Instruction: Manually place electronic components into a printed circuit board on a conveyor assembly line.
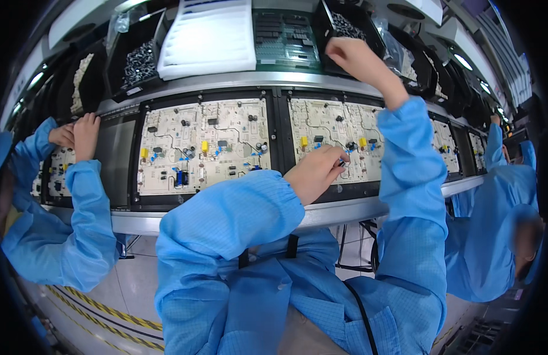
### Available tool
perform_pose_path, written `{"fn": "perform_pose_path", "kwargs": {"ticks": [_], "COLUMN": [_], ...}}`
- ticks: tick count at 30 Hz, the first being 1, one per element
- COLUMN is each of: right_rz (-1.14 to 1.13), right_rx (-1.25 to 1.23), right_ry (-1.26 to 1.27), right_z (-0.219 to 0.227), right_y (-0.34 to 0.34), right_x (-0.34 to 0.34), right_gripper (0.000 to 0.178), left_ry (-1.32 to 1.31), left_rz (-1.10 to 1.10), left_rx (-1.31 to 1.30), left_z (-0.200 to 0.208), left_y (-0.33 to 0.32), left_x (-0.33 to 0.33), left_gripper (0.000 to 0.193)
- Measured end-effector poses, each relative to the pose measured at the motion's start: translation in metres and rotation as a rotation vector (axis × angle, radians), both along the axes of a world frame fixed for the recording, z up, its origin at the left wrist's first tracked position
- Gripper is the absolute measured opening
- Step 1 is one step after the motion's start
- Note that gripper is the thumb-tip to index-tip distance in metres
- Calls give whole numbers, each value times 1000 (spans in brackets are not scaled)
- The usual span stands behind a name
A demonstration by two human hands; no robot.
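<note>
My left hand (pixel 314 175) is closed over the lower part of a circuit board (pixel 312 112) in a black frame. A small black electronic component (pixel 342 163) shows between its thumb and fingertips; its exact kind is too small to tell. My right hand (pixel 355 58) is raised at the near edge of a black bin (pixel 326 26) of small dark parts. Its fingers are curled together, and whatever they may hold is hidden. More pale boards fill the frame (pixel 203 142) to the left, carrying yellow, blue and black components.
Behind the line stand white foam (pixel 209 38), a green tray of black parts (pixel 285 38) and another dark-parts bin (pixel 138 65). A metal rail (pixel 138 222) runs along the front. Co-workers in blue sit at left (pixel 84 219) and right (pixel 492 231).
</note>
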State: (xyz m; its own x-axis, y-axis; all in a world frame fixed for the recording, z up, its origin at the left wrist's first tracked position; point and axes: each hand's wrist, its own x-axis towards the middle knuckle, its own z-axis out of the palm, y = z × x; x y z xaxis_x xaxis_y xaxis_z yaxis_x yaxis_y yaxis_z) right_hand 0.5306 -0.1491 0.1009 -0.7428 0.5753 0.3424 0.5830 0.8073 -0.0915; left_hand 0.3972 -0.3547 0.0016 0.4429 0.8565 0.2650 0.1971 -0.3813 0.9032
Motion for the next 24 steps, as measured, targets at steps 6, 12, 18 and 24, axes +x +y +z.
{"fn": "perform_pose_path", "kwargs": {"ticks": [6, 12, 18, 24], "right_rz": [-218, -168, -104, 35], "right_rx": [42, 96, 149, 20], "right_ry": [-509, -502, -357, 41], "right_z": [-59, -70, -67, -58], "right_y": [88, 101, 91, 59], "right_x": [-56, -63, -47, -21], "right_gripper": [16, 14, 15, 15], "left_ry": [63, 90, 132, 127], "left_rz": [180, 228, 135, 28], "left_rx": [306, 331, 137, 110], "left_z": [-20, -16, -10, -19], "left_y": [8, 16, 17, 7], "left_x": [-7, -16, -11, 15], "left_gripper": [16, 15, 19, 17]}}
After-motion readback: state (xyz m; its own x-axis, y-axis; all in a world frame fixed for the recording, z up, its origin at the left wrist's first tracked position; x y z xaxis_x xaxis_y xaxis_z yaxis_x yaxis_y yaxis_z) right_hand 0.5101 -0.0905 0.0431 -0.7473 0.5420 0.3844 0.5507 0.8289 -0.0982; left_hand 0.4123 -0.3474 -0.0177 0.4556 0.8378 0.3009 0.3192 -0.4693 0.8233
